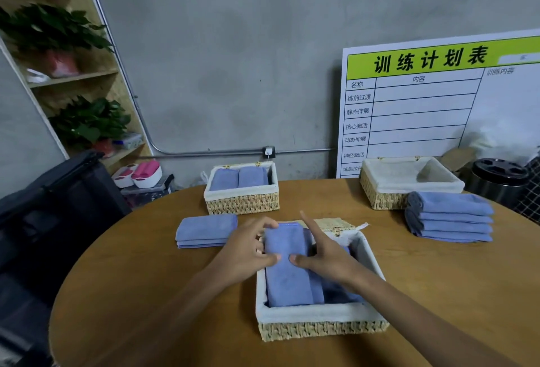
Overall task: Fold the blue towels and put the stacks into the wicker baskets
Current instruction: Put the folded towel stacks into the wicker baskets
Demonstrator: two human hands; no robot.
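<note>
Hands meet over the nearest wicker basket (321, 330) on the counter (146, 293): left hand (248, 252) grips the folded blue towel (287, 267), right hand (324, 255) touches it, fingers straight

Near basket (318, 320) at table (146, 293) centre; folded stack (204, 230) left; filled basket (242, 200) far; right stack (450, 217) before far-right basket (380, 194).

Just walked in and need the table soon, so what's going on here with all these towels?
A person is packing folded blue towels into wicker baskets. Both hands, left hand and right hand, are setting a folded towel into the near basket. The far basket already holds towels; the right basket looks empty. A small stack and a taller stack wait on the table.
</note>
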